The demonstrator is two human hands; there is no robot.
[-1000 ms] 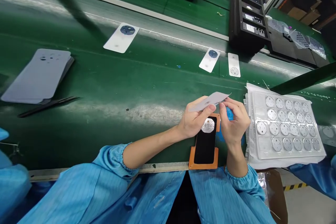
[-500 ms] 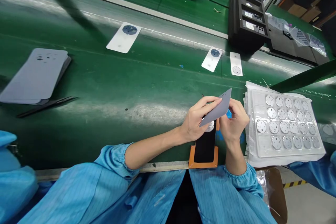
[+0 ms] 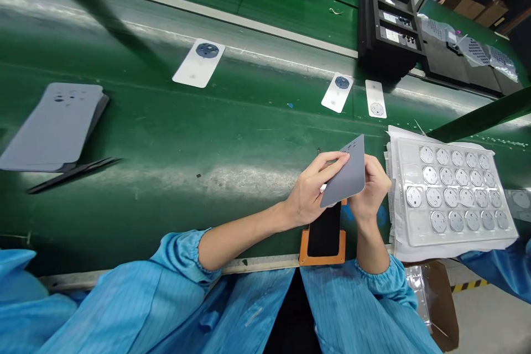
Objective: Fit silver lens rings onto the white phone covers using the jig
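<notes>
My left hand [image 3: 309, 191] is closed on a thin grey panel [image 3: 348, 174], which is tilted up and has small holes near its top. At the panel's right edge is my right hand [image 3: 370, 188], its fingers bent and partly hidden behind the panel, so what they grip does not show. Below both hands lies a black plate in an orange fixture [image 3: 323, 259] at the bench edge. A clear tray [image 3: 460, 239] of round silver discs lies to the right. On the far left rests a stack of grey panels [image 3: 53, 127].
Black tweezers [image 3: 72, 175] lie beside the stack. Three white cards [image 3: 197, 69] [image 3: 337, 100] [image 3: 374, 93] lie farther back. A black rack [image 3: 373, 38] stands at the back right, and a green bar [image 3: 485, 116] crosses above the tray's far edge.
The grey panel has turned so that more of its face and its holes show, and it now covers the disc at the fixture. The whole view has shifted slightly.
</notes>
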